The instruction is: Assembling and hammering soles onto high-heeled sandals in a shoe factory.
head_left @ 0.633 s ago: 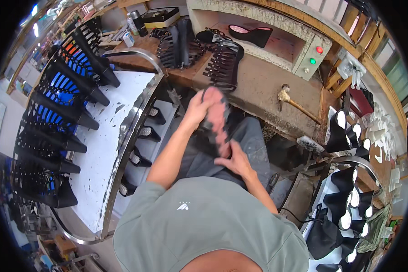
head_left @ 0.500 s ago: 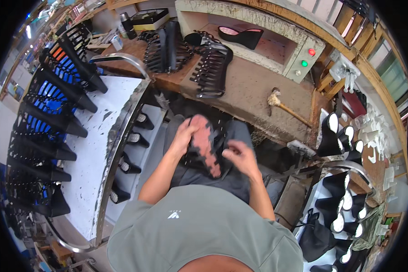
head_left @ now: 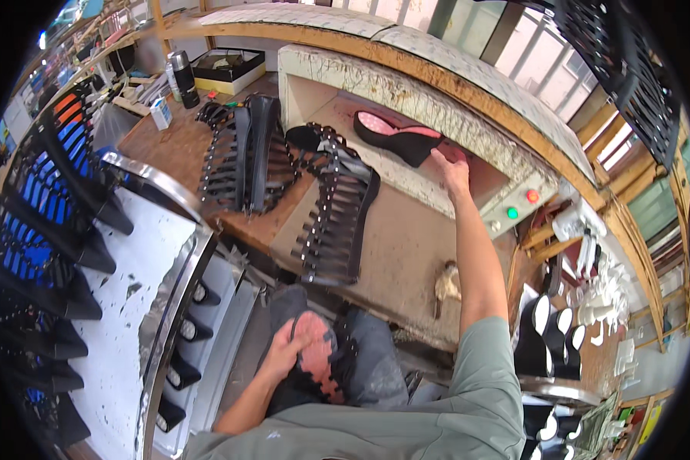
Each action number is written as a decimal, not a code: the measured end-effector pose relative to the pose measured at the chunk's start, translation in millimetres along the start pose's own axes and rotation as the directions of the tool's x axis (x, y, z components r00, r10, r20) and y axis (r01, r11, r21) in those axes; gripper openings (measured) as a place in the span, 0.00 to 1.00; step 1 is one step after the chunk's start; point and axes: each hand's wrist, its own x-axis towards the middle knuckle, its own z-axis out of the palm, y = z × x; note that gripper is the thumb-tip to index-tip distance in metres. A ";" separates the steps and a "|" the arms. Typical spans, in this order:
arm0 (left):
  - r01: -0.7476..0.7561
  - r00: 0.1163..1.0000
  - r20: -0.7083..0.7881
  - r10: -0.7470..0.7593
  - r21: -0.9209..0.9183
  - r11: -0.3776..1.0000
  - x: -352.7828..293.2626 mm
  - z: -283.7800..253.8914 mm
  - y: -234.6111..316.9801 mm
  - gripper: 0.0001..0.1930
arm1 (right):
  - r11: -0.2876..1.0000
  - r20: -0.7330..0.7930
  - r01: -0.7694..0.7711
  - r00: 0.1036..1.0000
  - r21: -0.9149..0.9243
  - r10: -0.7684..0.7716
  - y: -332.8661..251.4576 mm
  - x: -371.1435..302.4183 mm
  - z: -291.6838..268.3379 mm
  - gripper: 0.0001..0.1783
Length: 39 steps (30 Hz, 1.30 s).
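Observation:
On my lap, my left hand (head_left: 290,346) is closed around the edge of a black strappy shoe upper (head_left: 320,360), whose pinkish-red underside faces up. The thumb lies over the broad end of that underside. My right arm stretches forward to an open-fronted, paint-spattered cream box (head_left: 322,77). Inside it lies a black wedge sole (head_left: 395,142) with a pink upper face. The fingers of my right hand (head_left: 451,170) are closed at the sole's thick heel end; the fingertips are partly hidden.
Black strappy boot uppers (head_left: 333,222) lie on the bench left of my right arm. A hammer (head_left: 446,287) rests near its front edge. Racks of black footwear (head_left: 54,253) stand at left, and wedge soles (head_left: 540,326) at right. Red and green buttons (head_left: 522,205) sit on the box.
My right hand has moved from beside the shoe upper on my lap up and forward to the wedge sole in the box. The left hand keeps its hold. The view has shifted.

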 end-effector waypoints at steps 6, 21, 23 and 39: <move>0.037 0.997 -0.061 -0.037 0.004 0.999 16.3 -2.2 6.5 0.11 | 0.958 0.149 0.071 0.982 0.277 -0.116 6.7 54.7 44.3 0.33; -0.133 0.967 0.243 0.075 0.231 0.964 -26.8 28.4 38.2 0.20 | 0.987 0.162 0.053 0.984 0.152 -0.078 -100.8 -264.1 -98.3 0.34; -0.328 0.929 0.298 0.218 0.395 0.858 -30.7 40.6 48.1 0.23 | 0.994 0.127 0.100 0.987 -0.041 -0.094 -104.8 -300.5 -108.1 0.40; -0.485 0.688 0.479 0.546 -0.256 0.836 -19.1 152.8 134.0 0.32 | 0.850 0.017 0.417 0.900 -0.321 -0.435 -174.1 -395.3 -116.1 0.23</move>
